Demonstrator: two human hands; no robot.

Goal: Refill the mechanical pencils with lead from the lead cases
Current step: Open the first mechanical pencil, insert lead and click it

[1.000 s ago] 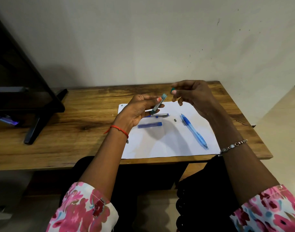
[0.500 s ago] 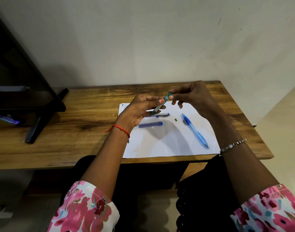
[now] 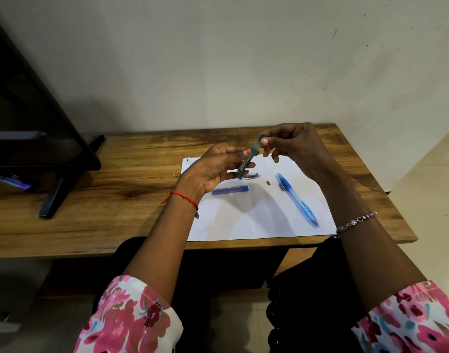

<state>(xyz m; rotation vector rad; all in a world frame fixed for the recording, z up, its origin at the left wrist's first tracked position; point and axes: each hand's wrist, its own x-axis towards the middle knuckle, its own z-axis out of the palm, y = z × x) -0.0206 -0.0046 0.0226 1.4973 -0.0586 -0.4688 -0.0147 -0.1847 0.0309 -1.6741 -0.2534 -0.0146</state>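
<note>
I have a single view to work from: the wide-angle camera worn on the person's head. It faces forward and tilts down, so the wall fills the upper part, the wooden bench crosses the middle, and the floral sleeves sit at the bottom corners. The forearms run up from there to the left grip and right grip, which meet just above centre. The camera sits near enough that I can make out the teal tube between them. The lens bows the bench's front edge. A dark stand closes the left side; floor shows at right.
</note>
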